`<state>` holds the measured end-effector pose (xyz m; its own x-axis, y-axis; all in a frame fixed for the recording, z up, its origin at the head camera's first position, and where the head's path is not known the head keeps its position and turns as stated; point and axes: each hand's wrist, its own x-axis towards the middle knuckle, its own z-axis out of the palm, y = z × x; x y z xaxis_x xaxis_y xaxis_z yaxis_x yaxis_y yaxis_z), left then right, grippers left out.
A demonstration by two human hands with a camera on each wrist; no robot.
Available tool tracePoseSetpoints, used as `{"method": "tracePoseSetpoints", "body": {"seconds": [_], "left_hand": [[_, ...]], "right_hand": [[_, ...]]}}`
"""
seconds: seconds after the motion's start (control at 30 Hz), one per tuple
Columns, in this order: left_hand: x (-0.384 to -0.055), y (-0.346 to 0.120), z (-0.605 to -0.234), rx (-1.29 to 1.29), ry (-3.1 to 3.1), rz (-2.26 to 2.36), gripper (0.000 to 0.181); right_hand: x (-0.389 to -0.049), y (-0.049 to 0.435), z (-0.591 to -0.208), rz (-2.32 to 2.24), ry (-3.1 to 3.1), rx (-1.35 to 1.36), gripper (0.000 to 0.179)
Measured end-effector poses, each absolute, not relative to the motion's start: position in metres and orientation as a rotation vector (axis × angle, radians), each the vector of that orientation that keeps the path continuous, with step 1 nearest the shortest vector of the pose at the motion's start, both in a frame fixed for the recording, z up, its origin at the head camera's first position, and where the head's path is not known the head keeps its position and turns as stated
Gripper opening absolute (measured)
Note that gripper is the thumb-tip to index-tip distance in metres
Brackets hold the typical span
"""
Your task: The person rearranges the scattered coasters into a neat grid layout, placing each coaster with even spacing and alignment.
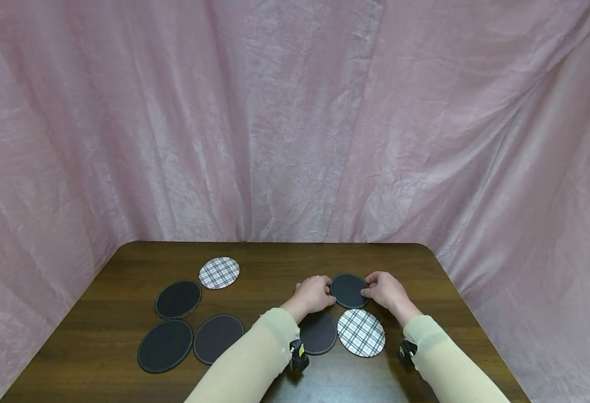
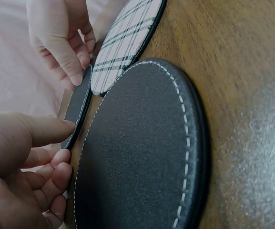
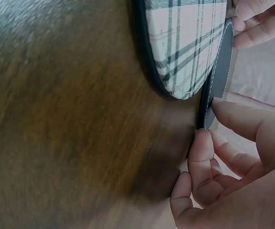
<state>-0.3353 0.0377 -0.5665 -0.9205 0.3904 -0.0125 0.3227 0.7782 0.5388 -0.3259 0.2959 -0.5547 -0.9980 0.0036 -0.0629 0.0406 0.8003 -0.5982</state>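
Observation:
A round black coaster [image 1: 349, 290] with pale stitching lies between my two hands near the table's far side. My left hand [image 1: 313, 294] pinches its left edge, thumb on top and fingers curled at the rim. On the opposite edge, my right hand [image 1: 385, 290] grips it the same way; the right wrist view shows the thumb [image 3: 237, 114] over the rim. Just nearer than this coaster lies a white plaid coaster [image 1: 361, 333]. Beside that, a dark coaster [image 1: 318, 333] is partly covered by my left forearm.
On the table's left side lie two black coasters [image 1: 178, 299] [image 1: 165, 346], one behind the other. A dark brown coaster [image 1: 218, 338] sits beside them, partly behind my left sleeve. Farther back is another plaid coaster [image 1: 219, 273]. Pink curtains [image 1: 295, 123] hang behind the wooden table [image 1: 275, 254].

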Motion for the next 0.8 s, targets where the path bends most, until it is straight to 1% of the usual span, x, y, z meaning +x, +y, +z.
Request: {"method": "tracePoseSetpoints", "body": {"seconds": [0.4,0.43,0.57,0.67,0.73,0.8], "left_hand": [[-0.337,0.038,-0.569,0.586,2.862,0.815,0.049],[-0.337,0.038,-0.569,0.585,2.863,0.815,0.049],[-0.338,0.039,-0.570,0.579,2.857,0.814,0.051],[-0.339,0.038,-0.571,0.576,2.842,0.827,0.051],[-0.340,0.037,-0.571,0.577,2.832,0.841,0.052],[-0.340,0.036,-0.571,0.579,2.823,0.856,0.053]], "right_hand": [[-0.324,0.294,-0.555,-0.948,2.944,0.062,0.041],[-0.321,0.293,-0.553,-0.960,2.942,0.035,0.041],[-0.335,0.302,-0.572,-0.971,2.936,0.055,0.041],[-0.340,0.305,-0.577,-0.965,2.922,0.064,0.043],[-0.333,0.300,-0.566,-0.957,2.934,0.059,0.042],[-0.318,0.290,-0.545,-0.970,2.921,0.056,0.042]]}}
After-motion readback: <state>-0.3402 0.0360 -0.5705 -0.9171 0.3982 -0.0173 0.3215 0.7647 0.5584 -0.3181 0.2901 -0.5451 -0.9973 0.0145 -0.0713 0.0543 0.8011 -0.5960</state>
